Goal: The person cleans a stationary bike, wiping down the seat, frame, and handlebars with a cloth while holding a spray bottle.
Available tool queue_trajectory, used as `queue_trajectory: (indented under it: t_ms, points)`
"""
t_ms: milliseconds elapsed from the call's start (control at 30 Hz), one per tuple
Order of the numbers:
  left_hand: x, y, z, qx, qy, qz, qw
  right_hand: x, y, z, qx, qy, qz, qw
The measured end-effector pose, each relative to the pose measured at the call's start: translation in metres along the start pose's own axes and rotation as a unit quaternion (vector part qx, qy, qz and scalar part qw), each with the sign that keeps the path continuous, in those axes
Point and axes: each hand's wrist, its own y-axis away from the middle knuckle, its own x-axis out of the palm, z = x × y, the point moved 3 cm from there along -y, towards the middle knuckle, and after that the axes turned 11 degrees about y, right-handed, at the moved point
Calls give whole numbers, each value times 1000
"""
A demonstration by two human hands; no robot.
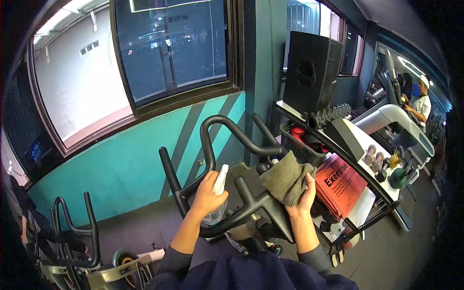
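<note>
Both forearms extend forward from dark sleeves pushed up (bare from about mid-forearm). The left hand point(209, 192) is raised, its grip closed, fingers wrapped and thumb on top, wrist slightly bent inward. The right hand point(303, 195) sits level with the left grip, well apart to its right, palm turned inward, its grip closed with fingers curled upward.

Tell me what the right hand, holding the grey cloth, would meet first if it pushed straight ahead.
Probably the black curved handlebar of the exercise bike: the right hand presses the folded grey cloth just short of it, though depth is unclear.
</note>
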Motion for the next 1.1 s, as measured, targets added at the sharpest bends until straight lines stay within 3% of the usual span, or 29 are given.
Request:
queue_trajectory:
  t_ms: [400,500,533,633,700,800,933,1000,1033,1067,1100]
  points:
    - [12,-89,2,0,-67,22,997,-10,-1,-9,83,79,-14,993]
    - [14,-103,11,-122,-63,86,987,-3,0,-12,92,84,-13,992]
    - [15,-105,12,-123,-62,86,987,0,2,-12,93,95,-9,991]
    - [16,-108,14,-89,25,40,995,5,7,-12,121,113,-16,986]
    - [12,-105,0,2,47,-26,999,3,6,-12,121,109,-18,986]
    - [11,-98,-9,0,79,-46,996,5,6,-12,123,103,-32,986]
    - [14,-102,21,25,47,-26,998,12,8,-14,138,99,-23,985]
    - [20,-102,25,-40,24,36,998,13,10,-15,141,111,-20,984]
    - [28,-102,38,40,-53,40,997,15,11,-15,139,118,-20,983]
    - [34,-95,36,49,-47,-1,998,17,12,-14,137,125,-19,982]
    - [39,-93,27,49,-56,14,997,19,13,-14,136,127,-17,982]
